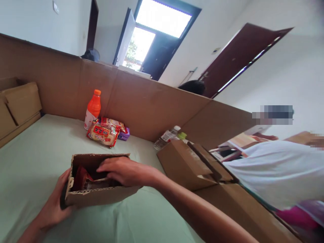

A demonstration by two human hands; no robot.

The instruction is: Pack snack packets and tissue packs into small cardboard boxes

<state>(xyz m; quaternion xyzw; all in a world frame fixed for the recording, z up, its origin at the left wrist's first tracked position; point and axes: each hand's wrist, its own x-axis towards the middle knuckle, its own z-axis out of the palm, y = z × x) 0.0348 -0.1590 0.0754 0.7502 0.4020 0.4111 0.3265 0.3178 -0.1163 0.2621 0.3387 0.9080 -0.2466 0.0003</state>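
A small open cardboard box (101, 195) lies on the pale green table (32, 158). My left hand (54, 202) grips the box's left end, fingers wrapped round its edge. My right hand (124, 171) reaches into the box from the right, fingers bent over a packet inside it (86, 180) that shows red and grey wrapping. Whether the fingers grip the packet is hidden by the box wall.
An orange drink bottle (93, 108), red snack packets (103, 133) and a purple packet (124, 134) sit by the cardboard partition (141, 108). A clear bottle (167, 137) lies behind a larger closed carton (187, 165). Another person in a white sleeve (278, 168) is at right.
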